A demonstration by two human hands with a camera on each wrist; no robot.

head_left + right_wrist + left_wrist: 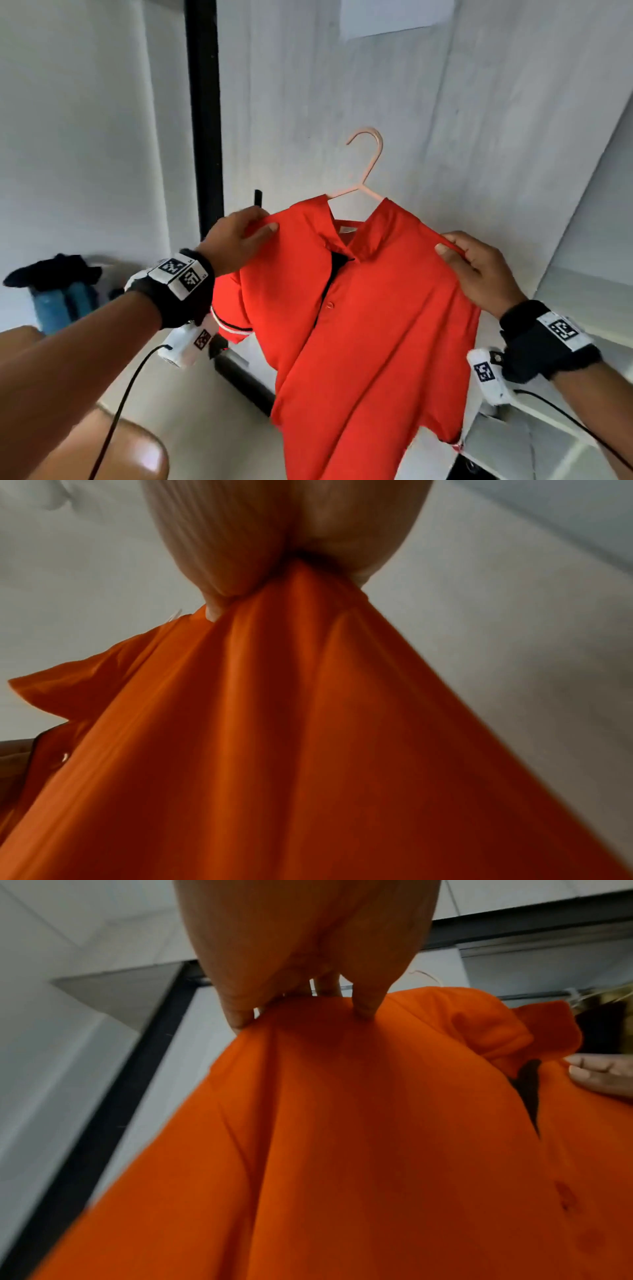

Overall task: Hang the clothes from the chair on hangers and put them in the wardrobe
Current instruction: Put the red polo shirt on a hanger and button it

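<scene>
A red polo shirt [363, 329] with a black placket hangs on a pink hanger [368, 161], whose hook sticks up above the collar. My left hand [239, 236] pinches the shirt's left shoulder, and my right hand [472, 263] pinches the right shoulder, so the shirt is held up in front of a white wall. The left wrist view shows my fingers [363, 1007] gripping the orange-red fabric [377, 1137]. In the right wrist view the cloth [308, 737] bunches up into my closed hand [274, 561].
A black vertical frame [203, 113] runs up the wall at left. Dark and blue clothes [58, 291] lie at lower left, a brown chair back [137, 452] near the bottom. White shelving [548, 442] is at lower right. A rail with hanging garments [603, 1001] shows in the left wrist view.
</scene>
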